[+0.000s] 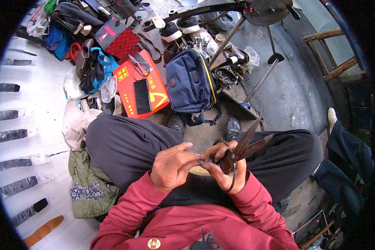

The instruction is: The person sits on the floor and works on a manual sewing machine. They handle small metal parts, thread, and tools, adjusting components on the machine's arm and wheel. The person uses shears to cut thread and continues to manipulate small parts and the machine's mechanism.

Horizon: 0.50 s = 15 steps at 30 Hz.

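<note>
Both my hands meet above my lap. My left hand (169, 170) pinches a small dark piece (201, 161) between thumb and fingertips; what it is made of is too small to tell. My right hand (225, 177) is closed around a pair of large, dark metal scissors (248, 146). Their blades stand apart and point up and to the right, away from the piece. The right thumb and fingertips also reach the small piece from the other side. Parts of the scissor handles are hidden by the fingers.
Beyond my knees lie a red box (127, 89) bearing a black phone (142, 96) and small scissors (138, 66), and a navy bag (191, 81). A metal machine (268, 10) stands behind. Wrapped strips line a white board (50, 125) at left. Another person's legs (348, 154) are at right.
</note>
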Tool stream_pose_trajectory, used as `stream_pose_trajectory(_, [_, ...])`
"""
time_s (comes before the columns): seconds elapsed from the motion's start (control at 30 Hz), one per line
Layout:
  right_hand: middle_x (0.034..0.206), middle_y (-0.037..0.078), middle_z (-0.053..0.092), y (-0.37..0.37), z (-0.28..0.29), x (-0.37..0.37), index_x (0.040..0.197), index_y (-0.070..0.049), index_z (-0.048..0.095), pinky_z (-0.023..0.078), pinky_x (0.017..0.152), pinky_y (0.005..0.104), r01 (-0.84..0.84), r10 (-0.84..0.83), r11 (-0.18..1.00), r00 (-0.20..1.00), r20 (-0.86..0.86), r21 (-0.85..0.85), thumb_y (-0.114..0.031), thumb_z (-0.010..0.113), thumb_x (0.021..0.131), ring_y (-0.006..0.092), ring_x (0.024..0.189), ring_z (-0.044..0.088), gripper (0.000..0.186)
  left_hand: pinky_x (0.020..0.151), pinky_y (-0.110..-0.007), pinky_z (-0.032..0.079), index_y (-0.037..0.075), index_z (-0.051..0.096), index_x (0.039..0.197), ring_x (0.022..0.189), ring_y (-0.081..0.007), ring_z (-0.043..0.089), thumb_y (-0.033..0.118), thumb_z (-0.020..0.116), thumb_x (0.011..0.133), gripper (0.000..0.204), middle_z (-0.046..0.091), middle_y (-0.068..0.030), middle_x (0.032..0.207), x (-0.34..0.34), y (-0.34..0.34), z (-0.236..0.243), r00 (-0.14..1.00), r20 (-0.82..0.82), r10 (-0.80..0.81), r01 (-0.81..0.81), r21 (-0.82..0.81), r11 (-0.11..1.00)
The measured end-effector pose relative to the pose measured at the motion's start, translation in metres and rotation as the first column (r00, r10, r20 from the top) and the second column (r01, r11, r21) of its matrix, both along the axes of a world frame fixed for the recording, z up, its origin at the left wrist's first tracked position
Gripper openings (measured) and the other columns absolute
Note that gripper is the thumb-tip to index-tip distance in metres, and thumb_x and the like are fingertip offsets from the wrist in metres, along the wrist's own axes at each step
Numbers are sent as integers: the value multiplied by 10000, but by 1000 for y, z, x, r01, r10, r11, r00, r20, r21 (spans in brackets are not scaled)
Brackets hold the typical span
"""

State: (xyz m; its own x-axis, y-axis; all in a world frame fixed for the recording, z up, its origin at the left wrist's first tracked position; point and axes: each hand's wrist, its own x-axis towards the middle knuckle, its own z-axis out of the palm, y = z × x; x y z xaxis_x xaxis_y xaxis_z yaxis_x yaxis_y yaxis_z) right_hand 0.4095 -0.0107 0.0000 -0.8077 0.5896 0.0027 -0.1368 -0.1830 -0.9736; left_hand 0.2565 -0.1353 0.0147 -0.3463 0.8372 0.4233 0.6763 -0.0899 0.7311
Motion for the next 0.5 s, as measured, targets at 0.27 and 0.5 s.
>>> stream_pose_trajectory(0.27, [1008,197,683,-1,-1,-1,1014,-67,391,551,824,341,-14,15,1000,996,-85,14,124,707,867,249,962,697,398,753,-364,600,41,678,1090,878,-324,765,-11,832,796,336,752,-161,988,7,-4,0,981,178,80,-64,-93,994])
stream_pose_trajectory(0.5, [1024,211,672,0,-1,2,1037,-70,371,548,835,342,-25,28,999,996,-81,30,128,695,876,252,973,694,413,772,-363,605,47,713,1035,907,-319,773,12,831,798,268,766,-166,1002,6,-2,3,979,177,101,-76,-145,986])
